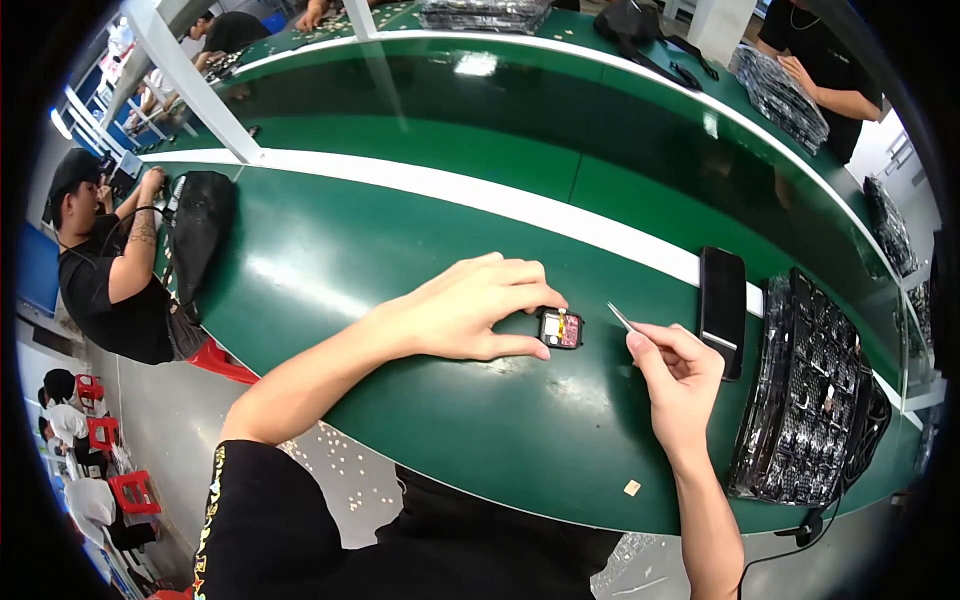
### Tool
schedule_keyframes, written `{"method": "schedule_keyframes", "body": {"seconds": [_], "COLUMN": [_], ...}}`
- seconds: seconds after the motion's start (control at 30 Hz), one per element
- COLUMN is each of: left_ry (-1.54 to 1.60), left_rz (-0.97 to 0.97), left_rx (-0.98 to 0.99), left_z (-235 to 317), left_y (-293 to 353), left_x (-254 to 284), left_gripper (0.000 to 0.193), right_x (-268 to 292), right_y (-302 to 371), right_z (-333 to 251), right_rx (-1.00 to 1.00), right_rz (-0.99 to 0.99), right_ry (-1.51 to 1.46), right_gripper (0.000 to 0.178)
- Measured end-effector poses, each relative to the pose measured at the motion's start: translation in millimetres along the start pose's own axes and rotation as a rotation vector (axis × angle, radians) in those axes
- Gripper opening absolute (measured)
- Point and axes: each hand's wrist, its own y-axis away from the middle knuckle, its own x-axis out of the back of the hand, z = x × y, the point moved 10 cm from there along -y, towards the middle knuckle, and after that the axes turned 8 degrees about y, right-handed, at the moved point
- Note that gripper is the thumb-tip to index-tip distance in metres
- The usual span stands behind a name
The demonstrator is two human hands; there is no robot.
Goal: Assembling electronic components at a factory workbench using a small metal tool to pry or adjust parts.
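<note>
A small black watch case (561, 329) lies on the green bench, its inside showing a pale block, a yellow strip and a reddish part. My left hand (480, 308) steadies it from the left, index finger at its upper edge and thumb at its lower left. Metal tweezers (621, 318) are pinched in my right hand (680, 375), held to the right of the case. Their tips point up and to the left, apart from the case.
Right of my right hand lie a black phone (722, 300) and a stack of black plastic trays (805, 400) with a cable beside it. A small tan square (632, 488) rests near the bench's front edge. A black bag (200, 235) and a seated co-worker (110, 260) are at left.
</note>
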Motion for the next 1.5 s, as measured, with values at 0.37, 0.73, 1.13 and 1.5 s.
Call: {"method": "schedule_keyframes", "body": {"seconds": [0.37, 0.73, 1.13, 1.5], "left_ry": [0.038, 0.250, 0.234, 0.237], "left_rz": [0.086, -0.030, -0.019, 0.048], "left_rx": [0.001, 0.023, 0.025, 0.065], "left_z": [6.7, 9.2, 6.3, 8.9], "left_y": [-0.8, -3.9, -5.0, -5.8], "left_x": [-7.3, -19.9, -19.3, -15.3], "left_gripper": [0.052, 0.051, 0.055, 0.050], "right_x": [-4.9, -20.8, -23.1, -20.3], "right_y": [8.2, 12.4, 11.6, 19.3], "right_z": [-7.5, -22.2, -19.2, -37.2], "right_rx": [0.048, 0.281, 0.235, 0.427], "right_rz": [-0.048, -0.135, -0.096, -0.045], "right_ry": [0.108, 0.287, 0.333, 0.463], "right_gripper": [0.014, 0.012, 0.010, 0.022]}}
